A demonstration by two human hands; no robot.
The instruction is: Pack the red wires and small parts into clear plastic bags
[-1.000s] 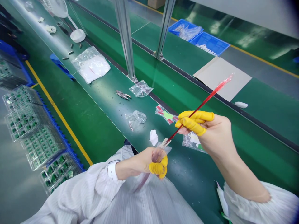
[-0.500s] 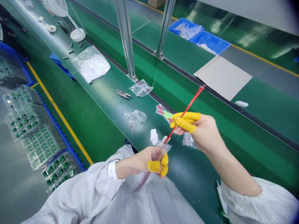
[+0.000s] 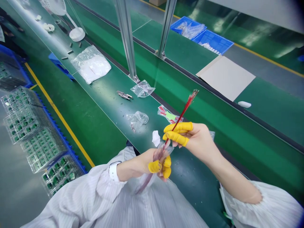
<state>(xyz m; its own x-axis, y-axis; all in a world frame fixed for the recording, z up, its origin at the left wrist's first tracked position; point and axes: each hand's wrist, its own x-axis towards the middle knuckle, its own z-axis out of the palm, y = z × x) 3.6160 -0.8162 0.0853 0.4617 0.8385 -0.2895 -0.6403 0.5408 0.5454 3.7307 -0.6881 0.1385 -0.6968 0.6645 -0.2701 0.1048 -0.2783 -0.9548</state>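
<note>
Above the green desk [image 3: 111, 95], the left hand [image 3: 147, 163] pinched a small clear plastic bag [image 3: 158, 155] upright with its mouth open, so that the right hand [image 3: 190, 137], gripping a thin bundle of red wires [image 3: 181, 114], could feed it in.

Electronics factory: green conveyor belt [image 3: 104, 91], stacked circuit-board trays [image 3: 30, 133].

You have two hands [image 3: 152, 161] in view, four yellow finger cots [image 3: 177, 136], one red wire bundle [image 3: 182, 110], three small clear bags [image 3: 142, 88] on the belt, two blue bins [image 3: 212, 41], two metal posts [image 3: 125, 38].
</note>
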